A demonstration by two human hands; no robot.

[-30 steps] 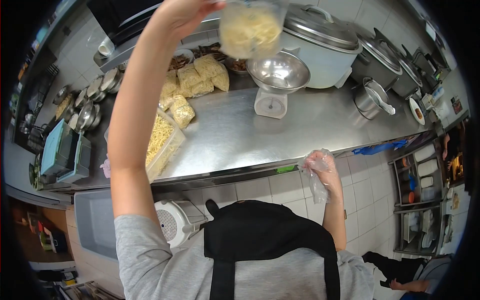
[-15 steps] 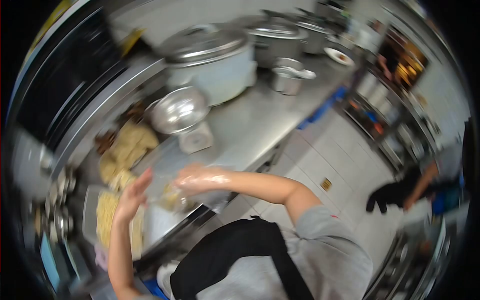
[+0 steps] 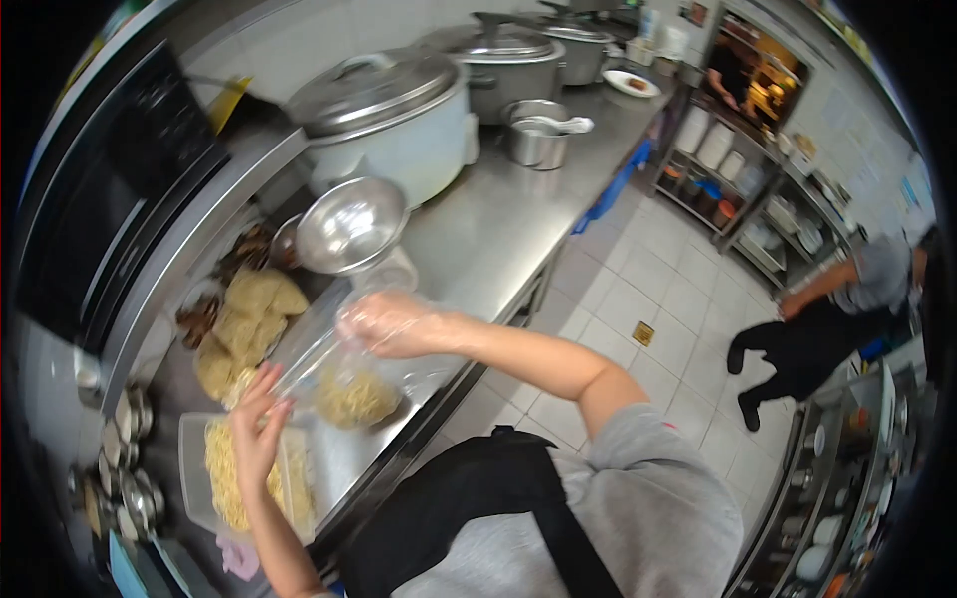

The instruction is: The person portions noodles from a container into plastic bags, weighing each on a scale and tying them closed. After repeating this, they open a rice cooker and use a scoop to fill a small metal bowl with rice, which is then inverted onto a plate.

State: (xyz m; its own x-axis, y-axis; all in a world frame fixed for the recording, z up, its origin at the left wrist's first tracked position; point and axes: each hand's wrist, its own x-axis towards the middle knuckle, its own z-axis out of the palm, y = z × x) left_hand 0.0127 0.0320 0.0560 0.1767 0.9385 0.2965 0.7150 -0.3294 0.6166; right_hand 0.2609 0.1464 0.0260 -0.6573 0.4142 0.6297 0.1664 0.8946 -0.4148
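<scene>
A clear plastic bag [image 3: 356, 397] with a clump of pale noodles in its bottom hangs over the steel counter. My right hand [image 3: 394, 324], with clear plastic over it, is closed on the bag's upper part. My left hand [image 3: 259, 429] pinches the other side of the bag's stretched mouth. Below that hand sits a clear plastic tub [image 3: 189, 463] of noodles [image 3: 227, 478]. Just behind my right hand, a steel bowl [image 3: 354, 224] rests on a small white scale [image 3: 391, 269].
A large rice cooker [image 3: 384, 140] and more lidded pots [image 3: 508, 75] line the wall. A steel pot [image 3: 538, 140] with a white ladle stands by them. Brown-yellow food bags [image 3: 249, 309] lie at left. A co-worker [image 3: 837, 319] stands on the tiled floor at right.
The noodle-filled bag now hangs in plain view beneath my hands, which were blurred before. My right hand has risen slightly, and my left fingers have come down onto the bag's edge.
</scene>
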